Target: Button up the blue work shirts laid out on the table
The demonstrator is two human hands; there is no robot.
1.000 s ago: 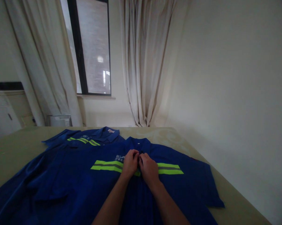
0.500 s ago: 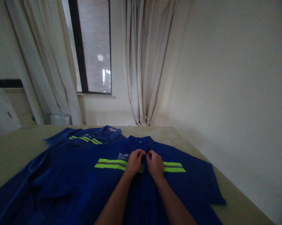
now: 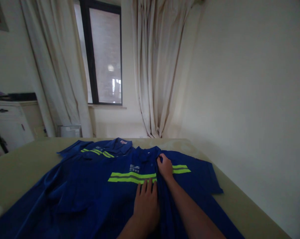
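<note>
A blue work shirt point(image 3: 95, 196) with yellow-green reflective stripes lies spread on the table point(image 3: 20, 166), collar away from me. My left hand point(image 3: 147, 205) lies flat on its chest just below the stripe, fingers stretched out. My right hand point(image 3: 164, 167) is higher up at the placket near the collar, fingers curled and pinching the shirt's front edge. A second blue shirt point(image 3: 102, 151) of the same kind lies folded behind it.
The table's right edge runs close to a plain wall point(image 3: 251, 99). Cream curtains point(image 3: 154, 66) and a dark-framed window point(image 3: 105, 56) stand behind the table. A white cabinet point(image 3: 7, 122) is at the far left.
My left hand has let go of the placket, slid down toward me and now lies flat on the chest. The right hand has moved up toward the collar. The view has shifted slightly.
</note>
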